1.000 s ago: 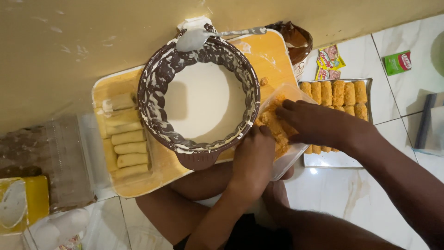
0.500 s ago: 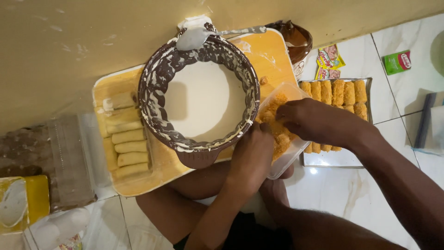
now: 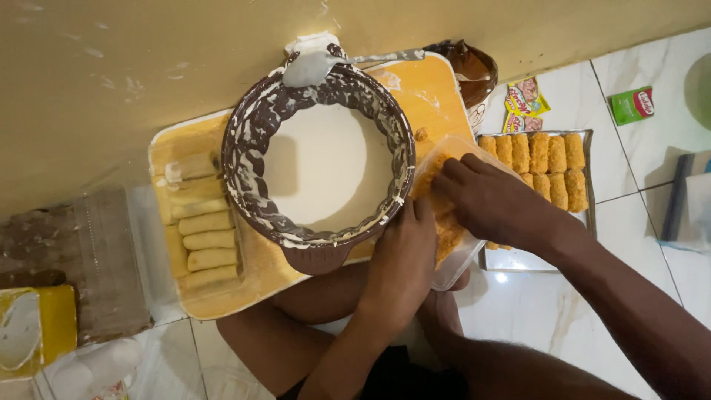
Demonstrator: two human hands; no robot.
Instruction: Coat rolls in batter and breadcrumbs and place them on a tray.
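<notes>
**A:** Status on the hands?

**B:** Right hand (image 3: 489, 204) is down in the clear plastic container (image 3: 461, 259) of breadcrumbs (image 3: 444, 230), palm down, fingers curled over the crumbs. Anything under the palm is hidden, so can't tell if it's gripping a piece. Left hand (image 3: 400, 259) sits at the container's near-left edge, fingers pointing up, fingertips right at the rim of the batter bowl (image 3: 248, 159). It looks pressed against the container side, but a grip can't be confirmed.

**A:** Where's the container?

**B:** On the floor just right of the bowl, touching the orange tray (image 3: 426, 92) edge, overlapping the near-left corner of the metal tray (image 3: 511, 259).

**A:** Bowl contents?

**B:** White batter, roughly half full. Brown-patterned rim smeared with it. A coated spoon (image 3: 315, 65) rests across the far rim, handle pointing right.

**A:** Product?

**B:** Uncoated pale rolls (image 3: 206, 241) stacked in a row on the orange tray's left side. Breaded sticks (image 3: 541, 159) lined up side by side on the metal tray, right of the hands.

**A:** Surroundings?

**B:** Brown glazed pot (image 3: 470, 70) behind the orange tray, two snack sachets (image 3: 522, 104) beside it, green packet (image 3: 633, 105) farther right on the white tile. Yellow box (image 3: 37, 326) at the left edge. Person's legs show under the tray.
</notes>
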